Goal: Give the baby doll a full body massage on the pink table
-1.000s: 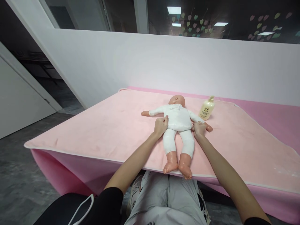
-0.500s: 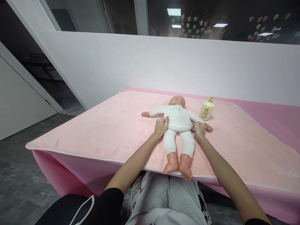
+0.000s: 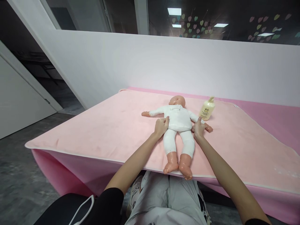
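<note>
A baby doll (image 3: 180, 117) in a white top and white leggings lies on its back, arms spread, feet toward me at the table edge. My left hand (image 3: 161, 126) is closed in a fist against the side of its shirt, thumb on the cloth. On the other side, my right hand (image 3: 198, 128) rests beside the shirt hem under the doll's outstretched arm. Its fingers are curled and the thumb points up; what they hold, if anything, is hidden. A pale yellow pump bottle (image 3: 206, 109) stands just beyond that arm.
Under the doll a light pink blanket (image 3: 98, 125) covers the table, over a darker pink cloth (image 3: 276, 120). A white wall (image 3: 150, 62) rises behind, with dark glass above. The table's front edge is close to my legs (image 3: 164, 200).
My right thumb has lifted from its bent position and now points up. My left hand and the doll stay where they were.
</note>
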`<act>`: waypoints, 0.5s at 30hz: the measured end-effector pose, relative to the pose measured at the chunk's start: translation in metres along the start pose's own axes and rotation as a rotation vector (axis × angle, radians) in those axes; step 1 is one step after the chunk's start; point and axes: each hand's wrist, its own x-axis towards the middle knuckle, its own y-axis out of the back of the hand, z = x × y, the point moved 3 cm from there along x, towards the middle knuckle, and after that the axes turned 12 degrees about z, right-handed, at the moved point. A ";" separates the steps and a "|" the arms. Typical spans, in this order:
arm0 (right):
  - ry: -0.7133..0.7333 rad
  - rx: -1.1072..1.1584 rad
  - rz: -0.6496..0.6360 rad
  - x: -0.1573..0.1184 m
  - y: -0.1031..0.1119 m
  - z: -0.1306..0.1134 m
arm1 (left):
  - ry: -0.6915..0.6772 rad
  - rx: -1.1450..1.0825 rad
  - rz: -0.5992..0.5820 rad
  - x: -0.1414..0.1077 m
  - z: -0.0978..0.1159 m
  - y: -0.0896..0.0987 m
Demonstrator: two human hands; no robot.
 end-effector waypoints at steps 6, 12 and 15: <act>0.212 -0.200 -0.146 -0.008 0.000 -0.007 | 0.018 0.002 -0.012 0.000 -0.001 -0.001; 0.414 -0.311 -0.082 -0.007 0.005 -0.014 | 0.036 -0.014 -0.020 0.000 0.000 0.000; 0.422 -0.311 -0.083 -0.005 0.005 -0.012 | 0.043 -0.027 -0.032 0.000 0.000 0.000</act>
